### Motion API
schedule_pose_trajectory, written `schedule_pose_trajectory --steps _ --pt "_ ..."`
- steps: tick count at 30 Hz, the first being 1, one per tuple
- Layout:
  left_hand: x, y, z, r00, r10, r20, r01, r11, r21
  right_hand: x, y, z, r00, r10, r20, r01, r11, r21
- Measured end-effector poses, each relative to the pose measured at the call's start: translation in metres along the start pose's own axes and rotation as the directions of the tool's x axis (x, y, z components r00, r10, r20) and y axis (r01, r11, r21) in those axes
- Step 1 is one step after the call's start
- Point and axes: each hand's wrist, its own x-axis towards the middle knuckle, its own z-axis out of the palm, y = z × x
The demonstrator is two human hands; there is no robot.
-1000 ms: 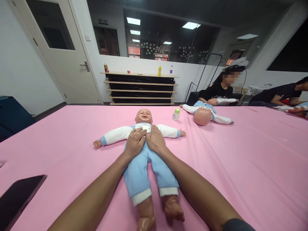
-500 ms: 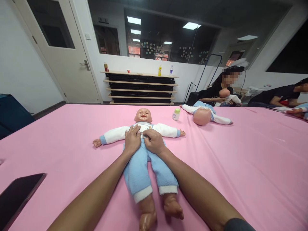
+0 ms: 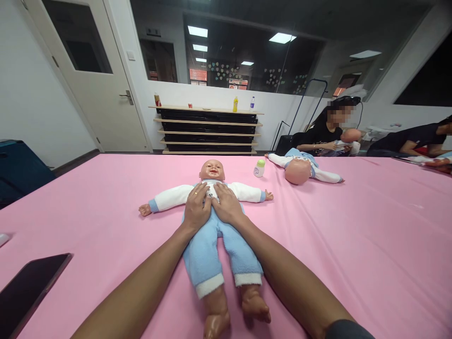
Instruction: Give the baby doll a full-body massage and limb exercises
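A baby doll (image 3: 206, 263) lies face up on the pink table cover (image 3: 106, 207), arms spread wide and feet toward me. It wears a white top with blue cuffs and light blue trousers. My left hand (image 3: 198, 206) rests flat on one side of its chest, fingers stretched out toward its head, a ring on one finger. Beside it, my right hand (image 3: 228, 203) lies flat on the other side of the chest, its fingers extended. The two thumbs come close together over the doll's middle. Both palms hide most of the print on the top.
A small bottle with a green cap (image 3: 259, 168) stands beyond the doll, near a second doll (image 3: 298, 170). A dark phone (image 3: 31, 287) lies at the near left. Across the table a person (image 3: 325, 127) holds another doll (image 3: 349, 137). Behind is a shelf unit (image 3: 208, 112) with bottles.
My right hand has gone from curled fingers to lying flat with fingers stretched on the doll's chest. My left hand stays flat. Across the table, the person's doll has shifted right.
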Motion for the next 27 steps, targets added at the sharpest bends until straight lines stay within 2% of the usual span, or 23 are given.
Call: schedule_pose_trajectory --steps 3,7,11,14,16,18,21,24,27 --pt "0.000 0.000 0.000 0.997 0.054 0.059 -0.052 0.998 -0.042 0.001 0.003 0.003 0.994 0.106 -0.004 -0.106 0.994 -0.023" --pt "0.003 -0.002 0.000 0.979 0.049 0.199 -0.050 0.999 -0.001 0.002 0.006 0.006 0.978 0.199 -0.066 -0.201 0.979 -0.020" --pt "0.007 -0.005 0.001 0.946 -0.007 0.325 -0.008 0.999 0.046 0.001 0.008 0.005 0.961 0.213 -0.174 -0.214 0.977 0.010" --pt "0.008 -0.009 0.003 0.932 -0.075 0.355 0.045 0.995 0.092 -0.002 0.006 0.002 0.951 0.159 -0.265 -0.153 0.987 0.041" --pt "0.007 -0.012 0.006 0.930 -0.119 0.346 0.082 0.990 0.118 -0.004 0.004 0.000 0.941 0.080 -0.330 -0.063 0.996 0.064" --pt "0.006 -0.017 0.009 0.936 -0.164 0.313 0.128 0.983 0.130 -0.007 0.000 -0.003 0.937 -0.038 -0.347 0.071 0.994 0.083" --pt "0.003 -0.024 0.013 0.951 -0.218 0.219 0.196 0.973 0.118 -0.010 -0.004 -0.007 0.945 -0.215 -0.245 0.248 0.962 0.116" --pt "0.001 -0.028 0.015 0.962 -0.250 0.108 0.241 0.966 0.092 -0.009 -0.006 -0.009 0.951 -0.286 -0.118 0.301 0.944 0.134" --pt "-0.001 -0.027 0.014 0.968 -0.252 -0.005 0.252 0.965 0.070 -0.006 -0.007 -0.010 0.962 -0.271 -0.028 0.273 0.958 0.093"
